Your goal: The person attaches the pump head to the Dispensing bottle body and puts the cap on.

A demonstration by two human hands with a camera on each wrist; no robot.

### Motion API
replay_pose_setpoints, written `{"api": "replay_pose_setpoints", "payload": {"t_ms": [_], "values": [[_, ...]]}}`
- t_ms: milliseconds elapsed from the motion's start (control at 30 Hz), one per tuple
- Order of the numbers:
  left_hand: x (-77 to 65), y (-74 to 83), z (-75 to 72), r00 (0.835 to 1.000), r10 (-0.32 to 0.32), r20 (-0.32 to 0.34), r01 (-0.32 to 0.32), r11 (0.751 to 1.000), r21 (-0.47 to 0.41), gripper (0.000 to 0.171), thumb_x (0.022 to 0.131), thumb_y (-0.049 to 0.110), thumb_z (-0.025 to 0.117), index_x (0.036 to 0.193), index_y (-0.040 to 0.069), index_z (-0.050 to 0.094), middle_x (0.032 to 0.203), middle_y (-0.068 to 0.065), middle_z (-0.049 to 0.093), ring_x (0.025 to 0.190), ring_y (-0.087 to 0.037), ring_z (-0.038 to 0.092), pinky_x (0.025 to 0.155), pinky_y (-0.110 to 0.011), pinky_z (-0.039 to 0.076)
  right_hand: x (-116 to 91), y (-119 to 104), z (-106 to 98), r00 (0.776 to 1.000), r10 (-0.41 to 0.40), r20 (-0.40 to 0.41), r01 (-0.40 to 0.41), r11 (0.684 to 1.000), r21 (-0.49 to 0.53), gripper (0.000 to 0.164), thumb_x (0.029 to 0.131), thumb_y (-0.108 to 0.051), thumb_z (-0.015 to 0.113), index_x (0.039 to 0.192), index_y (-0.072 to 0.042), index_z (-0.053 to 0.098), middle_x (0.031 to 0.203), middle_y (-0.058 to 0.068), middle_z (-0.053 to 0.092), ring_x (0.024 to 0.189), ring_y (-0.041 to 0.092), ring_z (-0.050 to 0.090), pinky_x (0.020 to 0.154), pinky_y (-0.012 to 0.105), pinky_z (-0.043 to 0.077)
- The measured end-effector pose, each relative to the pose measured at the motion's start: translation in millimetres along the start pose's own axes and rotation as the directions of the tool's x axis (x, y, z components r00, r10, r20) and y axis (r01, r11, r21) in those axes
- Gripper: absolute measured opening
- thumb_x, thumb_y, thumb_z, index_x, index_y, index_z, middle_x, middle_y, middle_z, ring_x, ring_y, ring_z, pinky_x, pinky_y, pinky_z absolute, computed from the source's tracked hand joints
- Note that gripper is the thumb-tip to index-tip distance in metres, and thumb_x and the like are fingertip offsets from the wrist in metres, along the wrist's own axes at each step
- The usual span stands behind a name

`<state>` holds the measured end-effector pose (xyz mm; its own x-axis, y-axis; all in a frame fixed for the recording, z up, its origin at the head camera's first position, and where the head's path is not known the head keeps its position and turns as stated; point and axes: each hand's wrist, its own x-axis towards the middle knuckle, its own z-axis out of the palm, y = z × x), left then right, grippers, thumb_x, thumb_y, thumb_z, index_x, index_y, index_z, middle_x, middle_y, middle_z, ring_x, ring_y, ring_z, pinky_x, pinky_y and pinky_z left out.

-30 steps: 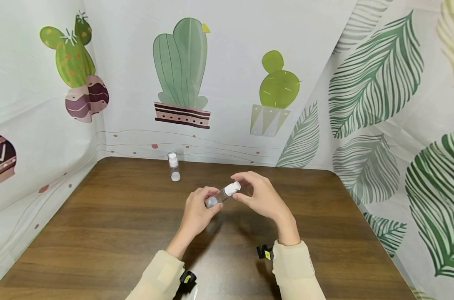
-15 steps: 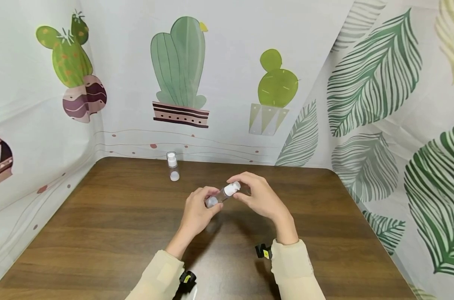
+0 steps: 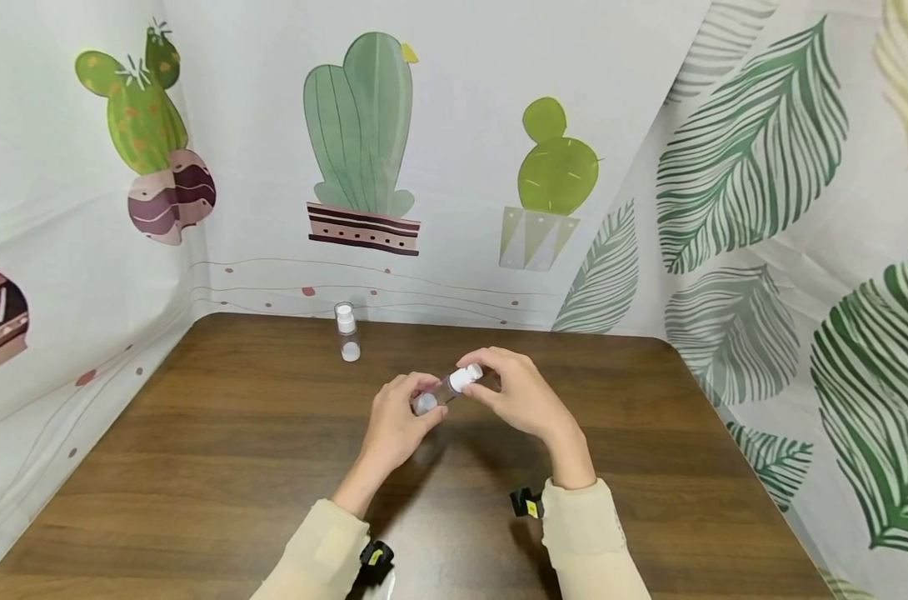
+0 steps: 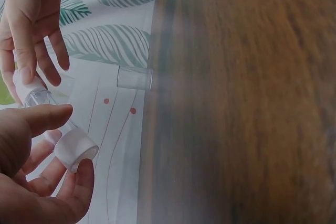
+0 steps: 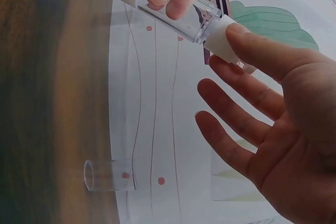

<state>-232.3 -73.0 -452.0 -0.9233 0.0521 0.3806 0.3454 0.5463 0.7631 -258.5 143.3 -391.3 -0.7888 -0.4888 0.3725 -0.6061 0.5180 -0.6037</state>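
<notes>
A small clear pump bottle (image 3: 442, 392) with a white pump top (image 3: 465, 377) is held tilted above the table. My left hand (image 3: 399, 423) grips its lower end, thumb on the near side; the left wrist view shows its white base (image 4: 75, 148) between thumb and fingers. My right hand (image 3: 525, 396) pinches the white pump top between thumb and index finger. Its other fingers spread loosely in the right wrist view. Beyond the hands a clear cylindrical cap (image 5: 109, 176) stands on the table, mostly hidden by the right hand in the head view.
A second pump bottle (image 3: 347, 333), with a clear cap over its white top, stands upright near the back edge of the brown wooden table (image 3: 222, 433). White printed cloth (image 3: 454, 125) with cacti and leaves hangs behind and at the sides.
The right hand's fingers have shifted slightly and the pump top's spout appears turned a little. The left hand and the standing bottle stay where they were.
</notes>
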Motion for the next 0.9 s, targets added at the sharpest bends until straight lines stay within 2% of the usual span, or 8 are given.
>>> {"api": "replay_pose_setpoints", "payload": {"t_ms": [333,600,900], "values": [[-0.1,0.2,0.5,1.0,-0.006,-0.001,0.006,1.0,0.001,0.036,0.082,0.012,0.092,0.114,0.013,0.076,0.109,-0.005,0.075,0.101,-0.026,0.065,0.089,-0.046,0.046,2.1,-0.3,2.8,0.999,0.046,-0.013,-0.046,0.999,-0.017,0.016,0.096,-0.02,0.082,0.109,-0.014,0.075,0.098,-0.006,0.071,0.087,0.017,0.067,0.08,0.034,0.057],[-0.4,1.0,0.1,1.0,0.004,0.0,-0.004,1.0,0.004,0.036,0.082,0.014,0.092,0.114,0.013,0.076,0.11,-0.005,0.075,0.103,-0.026,0.066,0.092,-0.047,0.047,1.7,-2.9,2.8,0.998,0.051,-0.038,-0.051,0.998,-0.022,0.015,0.095,-0.024,0.083,0.104,-0.015,0.075,0.09,-0.008,0.071,0.077,0.01,0.064,0.072,0.03,0.053],[-0.6,1.7,1.1,1.0,-0.002,0.008,0.002,1.0,0.001,0.036,0.082,0.013,0.092,0.115,0.013,0.076,0.111,-0.005,0.075,0.103,-0.027,0.066,0.092,-0.047,0.047,0.6,-2.4,2.6,0.996,0.085,-0.039,-0.086,0.996,-0.03,0.02,0.094,-0.027,0.084,0.106,-0.015,0.075,0.09,-0.007,0.071,0.077,0.008,0.065,0.072,0.031,0.054]]}}
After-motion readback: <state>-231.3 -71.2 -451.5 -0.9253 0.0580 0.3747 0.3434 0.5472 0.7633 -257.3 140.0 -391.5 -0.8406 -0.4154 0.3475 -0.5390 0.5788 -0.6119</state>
